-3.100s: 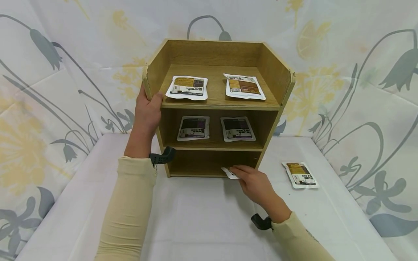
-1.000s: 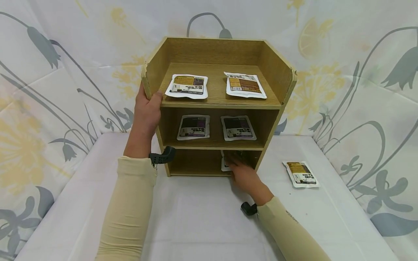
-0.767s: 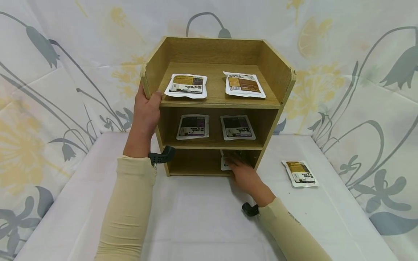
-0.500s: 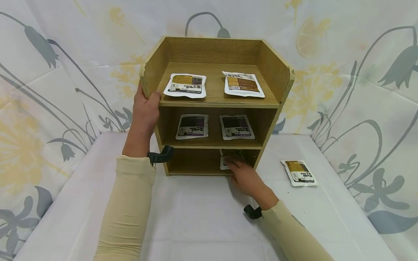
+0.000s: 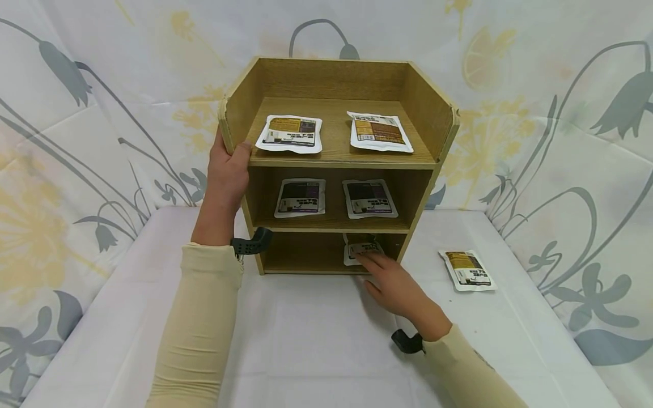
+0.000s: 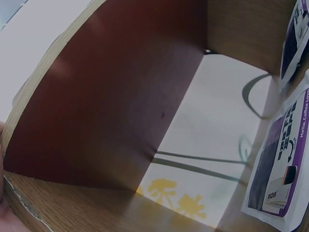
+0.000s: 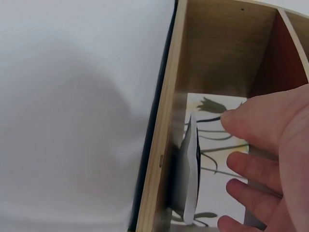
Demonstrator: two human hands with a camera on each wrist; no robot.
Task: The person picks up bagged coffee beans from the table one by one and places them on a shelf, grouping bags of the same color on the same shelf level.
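A small wooden shelf [image 5: 331,166] with three levels stands upright in the head view. My left hand [image 5: 227,175] grips the edge of its left side panel, thumb on the near side. On the bottom level, toward the right, lies a white flat packet [image 5: 363,247] with a printed label. My right hand [image 5: 395,286] is just in front of that packet. In the right wrist view the fingers [image 7: 251,164] are spread and apart from the packet [image 7: 190,174]. The lower right part of the packet is hidden behind the hand in the head view.
Two yellow-and-brown labelled packets, left [image 5: 289,134] and right [image 5: 380,132], lie on the top level. Two dark-labelled packets, left [image 5: 300,198] and right [image 5: 369,199], lie on the middle one. Another packet [image 5: 467,271] lies on the white tablecloth [image 5: 316,340], right of the shelf.
My right hand brought a packet into the bottom level, let go of it and has drawn back toward the front right. The left hand keeps its grip on the side panel.
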